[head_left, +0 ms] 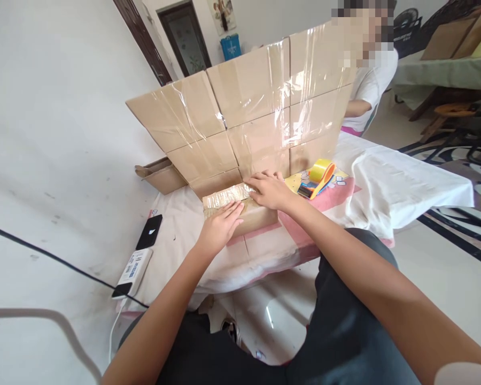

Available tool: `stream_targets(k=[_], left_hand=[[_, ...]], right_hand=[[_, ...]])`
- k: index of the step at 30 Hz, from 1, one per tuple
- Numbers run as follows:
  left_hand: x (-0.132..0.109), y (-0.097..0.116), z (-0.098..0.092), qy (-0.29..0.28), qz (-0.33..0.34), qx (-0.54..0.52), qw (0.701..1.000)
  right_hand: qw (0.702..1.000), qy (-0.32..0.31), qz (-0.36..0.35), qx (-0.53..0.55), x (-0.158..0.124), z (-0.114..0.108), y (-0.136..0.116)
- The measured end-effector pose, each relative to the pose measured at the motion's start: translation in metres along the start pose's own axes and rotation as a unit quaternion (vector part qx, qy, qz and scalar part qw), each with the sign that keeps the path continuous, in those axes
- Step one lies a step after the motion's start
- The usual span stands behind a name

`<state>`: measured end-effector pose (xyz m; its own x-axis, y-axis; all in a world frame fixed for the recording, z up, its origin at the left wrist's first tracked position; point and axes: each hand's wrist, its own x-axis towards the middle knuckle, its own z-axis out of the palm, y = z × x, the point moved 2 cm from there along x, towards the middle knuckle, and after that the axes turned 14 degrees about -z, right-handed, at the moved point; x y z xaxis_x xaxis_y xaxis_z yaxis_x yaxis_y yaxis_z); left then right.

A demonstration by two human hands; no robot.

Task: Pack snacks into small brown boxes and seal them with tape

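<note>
Cardboard block (260,218) on a cloth-draped tabletop (385,176) beside a white wall (56,133)
Left hand (219,227) flat on the block, fingers close together; right hand (269,191) also on it, fingers loosely spread; tape dispenser (323,171) to its right, taped panel (256,88) beyond both.

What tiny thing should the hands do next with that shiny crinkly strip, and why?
Maybe press gently along the crinkly strip with the left hand: its surface looks wrinkled, and that hand's fingers lie beside it. The right hand, at the strip's other end, could help steady it.
</note>
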<state>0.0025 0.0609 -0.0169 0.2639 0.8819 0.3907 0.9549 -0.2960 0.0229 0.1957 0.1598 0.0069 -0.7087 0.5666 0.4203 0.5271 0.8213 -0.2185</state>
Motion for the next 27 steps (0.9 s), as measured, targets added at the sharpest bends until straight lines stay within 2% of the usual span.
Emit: stream_targets(k=[3, 5, 7, 9, 12, 15, 17, 21, 24, 27], left_hand=[[-0.008, -0.002, 0.005, 0.069, 0.047, 0.006, 0.996], [-0.012, -0.003, 0.007, 0.106, 0.077, 0.02, 0.991], [-0.014, -0.001, 0.007, 0.143, 0.099, 0.033, 0.984], [-0.017, 0.005, 0.006, 0.177, 0.111, 0.038, 0.977], [-0.02, 0.013, 0.003, 0.199, 0.104, 0.036, 0.974], [-0.021, 0.012, -0.001, 0.21, 0.104, 0.043, 0.971], [-0.02, 0.006, -0.003, 0.219, 0.108, 0.058, 0.968], [-0.014, 0.004, -0.014, 0.221, 0.101, 0.096, 0.965], [-0.016, 0.028, -0.043, 0.243, 0.117, 0.06, 0.961], [-0.036, 0.068, -0.09, 0.279, 0.136, -0.078, 0.948]], right_hand=[[0.99, -0.052, -0.124, -0.029, 0.002, -0.001, -0.011], [0.985, -0.096, -0.144, -0.028, 0.006, 0.003, -0.015], [0.99, -0.107, -0.094, -0.023, 0.013, 0.007, -0.015], [0.996, -0.089, 0.001, -0.014, 0.019, 0.008, -0.007], [0.99, -0.013, 0.142, 0.009, 0.018, 0.0, 0.018], [0.967, 0.102, 0.232, 0.028, -0.003, -0.019, 0.056], [0.949, 0.163, 0.268, 0.032, -0.025, -0.033, 0.082], [0.917, 0.27, 0.292, 0.025, -0.067, -0.055, 0.122], [0.881, 0.334, 0.334, 0.011, -0.094, -0.069, 0.142], [0.851, 0.363, 0.379, -0.01, -0.122, -0.083, 0.157]])
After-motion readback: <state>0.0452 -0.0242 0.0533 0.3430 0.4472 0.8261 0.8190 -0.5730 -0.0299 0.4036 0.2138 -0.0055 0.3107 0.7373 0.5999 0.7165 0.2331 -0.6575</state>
